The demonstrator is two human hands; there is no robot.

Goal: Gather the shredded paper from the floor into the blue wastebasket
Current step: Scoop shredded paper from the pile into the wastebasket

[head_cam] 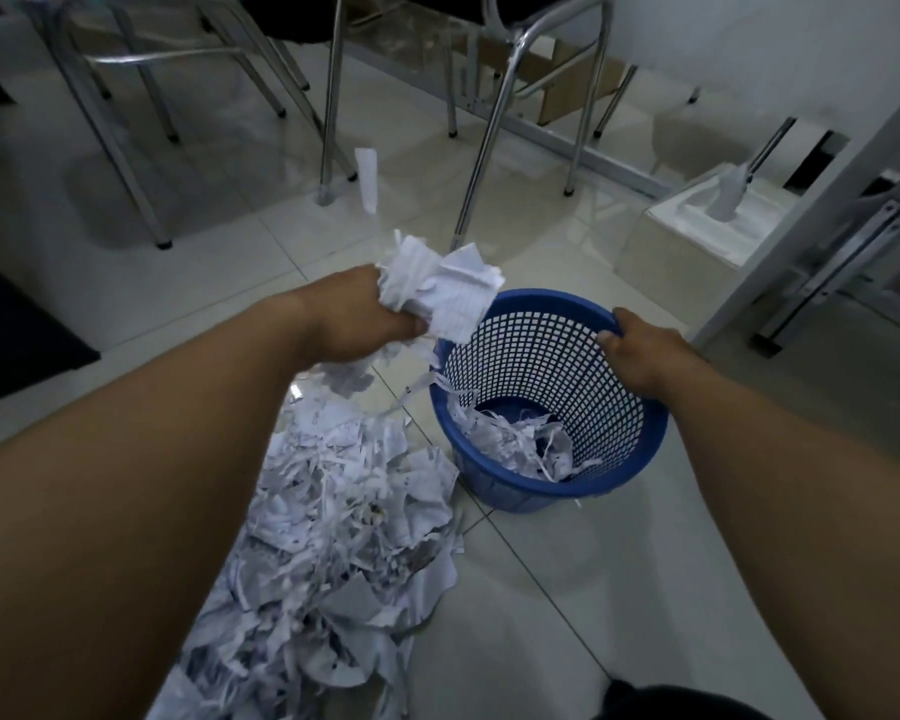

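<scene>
Paper fills the left hand [354, 324], which is clenched around a crumpled wad of shredded paper [440, 293], soft white strips and torn, lined scraps bulging out past the knuckles and trailing below the fist. One loose strip [367, 180] shows above and beyond this hand. Just right of the fist is the blue wastebasket [546, 402], round, of glossy plastic with a square-lattice wall and a smooth rolled rim; it leans toward the person. The right hand [640, 350] is closed on the far right part of that rim, thumb inside the lattice, fingers hidden over the outer edge. Curled shreds already lie in the basket's bottom, below and between the two hands. Under the left forearm, nearer the person, a large ragged pile [344, 517] of strips and crinkled sheets spreads over the shiny pale floor tiles [567, 579], touching the basket's left side.
</scene>
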